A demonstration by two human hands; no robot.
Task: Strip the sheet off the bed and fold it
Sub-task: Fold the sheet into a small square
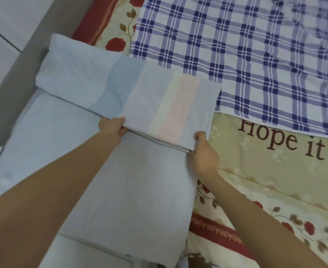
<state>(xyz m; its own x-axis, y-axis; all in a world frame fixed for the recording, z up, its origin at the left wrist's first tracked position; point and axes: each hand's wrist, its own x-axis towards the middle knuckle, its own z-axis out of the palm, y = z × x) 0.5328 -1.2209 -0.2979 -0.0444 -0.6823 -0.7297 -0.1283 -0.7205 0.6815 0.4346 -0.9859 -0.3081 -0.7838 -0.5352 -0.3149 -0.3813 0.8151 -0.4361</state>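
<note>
A pale blue sheet [78, 80] with faint blue, yellow and pink stripes lies folded into a long strip on the bed. Its far part is doubled back over the near part, which runs down toward the bottom of the view. My left hand [112, 127] pinches the folded edge near its middle, thumb on top. At the right corner of the same edge, my right hand [204, 151] grips the layers, fingers curled over them.
A blue-and-white checked cloth [256, 55] covers the far right of the bed. Under it lies a cream cover with red roses and brown lettering [275, 171]. A grey bed frame [14, 74] and white floor run along the left.
</note>
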